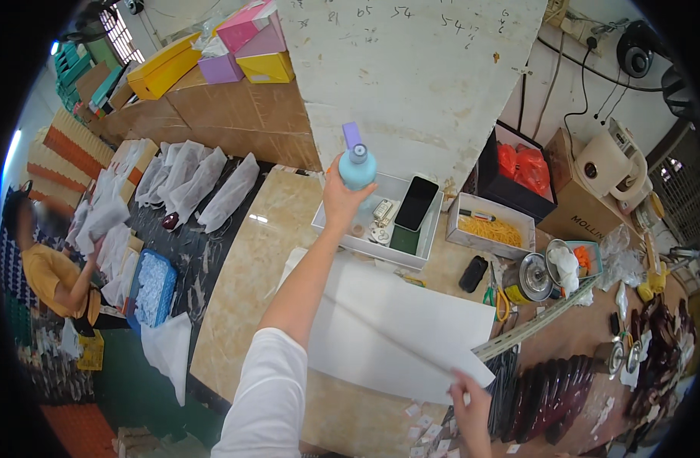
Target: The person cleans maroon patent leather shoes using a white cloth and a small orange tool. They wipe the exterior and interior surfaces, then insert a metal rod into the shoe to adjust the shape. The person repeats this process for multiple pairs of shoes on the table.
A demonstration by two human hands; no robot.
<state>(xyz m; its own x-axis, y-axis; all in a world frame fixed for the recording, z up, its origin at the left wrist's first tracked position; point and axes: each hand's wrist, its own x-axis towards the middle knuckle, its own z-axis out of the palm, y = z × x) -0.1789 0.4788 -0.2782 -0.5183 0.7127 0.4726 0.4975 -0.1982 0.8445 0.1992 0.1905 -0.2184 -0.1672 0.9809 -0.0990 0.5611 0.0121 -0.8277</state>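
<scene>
My left hand (345,200) is stretched forward, its fingers wrapped around a light-blue bottle (358,172). The bottle stands over the back left part of a white box tray (416,254). A narrow purple piece (351,134) shows just behind its top. In the tray lie a dark-screened phone (416,203) and some small pale items. A large white sheet (388,324) with a long crease spreads over the marbled tabletop beneath my left forearm. By the sheet's near right corner is my right hand (470,404), fingers partly bent and apart, with nothing visible in them.
Right of the tray sit a box of yellow rubber bands (490,230), a black case (473,274), orange-handled scissors (500,304) and a tin (532,276). Dark glossy curved pieces (548,393) lie lower right. A person (56,271) works at the left, by a blue basket (153,286).
</scene>
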